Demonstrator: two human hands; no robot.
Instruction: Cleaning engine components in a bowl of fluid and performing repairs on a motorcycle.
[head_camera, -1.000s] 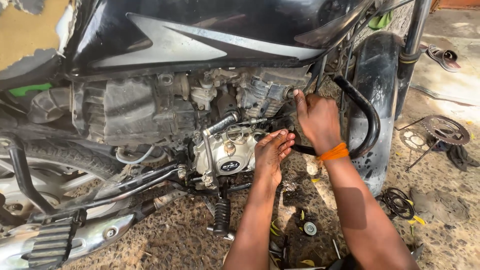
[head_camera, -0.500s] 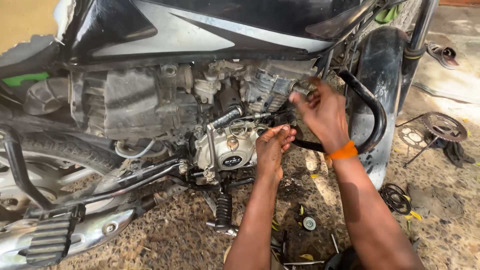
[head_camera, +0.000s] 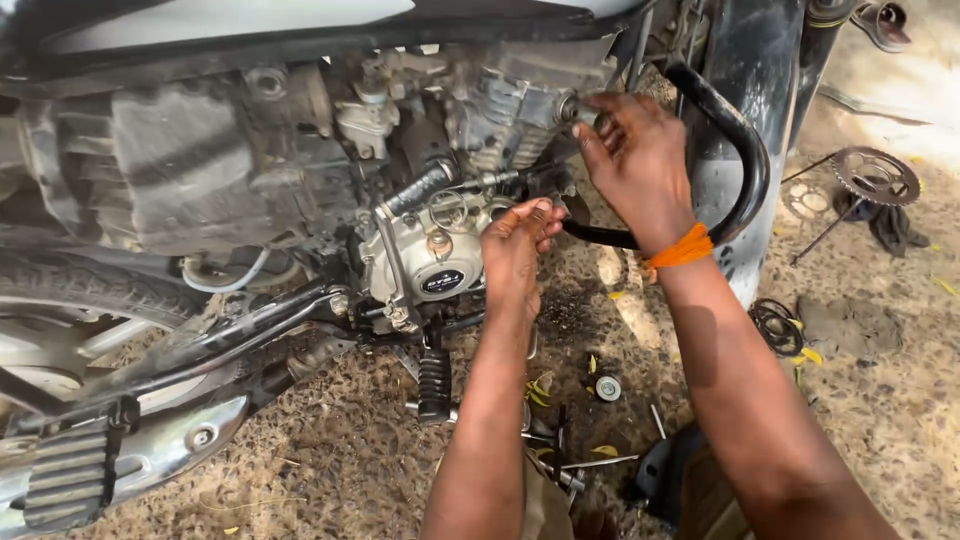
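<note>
A motorcycle's grimy engine (head_camera: 300, 160) fills the upper left, with a silver crankcase cover (head_camera: 425, 260) below it. My left hand (head_camera: 515, 255) reaches up from below, its fingers curled together against the right edge of that cover; whether it holds anything is hidden. My right hand (head_camera: 635, 165), with an orange band (head_camera: 682, 250) on the wrist, is higher. Its fingertips pinch a round metal fitting (head_camera: 566, 107) on the side of the finned cylinder (head_camera: 505, 110). A black curved guard bar (head_camera: 742, 150) passes behind that wrist.
On the gravel lie a toothed sprocket (head_camera: 876, 176), a coil of black cable (head_camera: 775, 325), a small round washer (head_camera: 607, 388) and loose metal tools (head_camera: 590, 462). A rubber foot peg (head_camera: 434, 382) hangs below the engine. The chrome muffler (head_camera: 110, 465) and rear tyre (head_camera: 70, 290) sit at left.
My right hand has lifted off the guard bar and moved up to the fitting on the cylinder. My left hand has stayed at the crankcase cover. The view has come closer.
</note>
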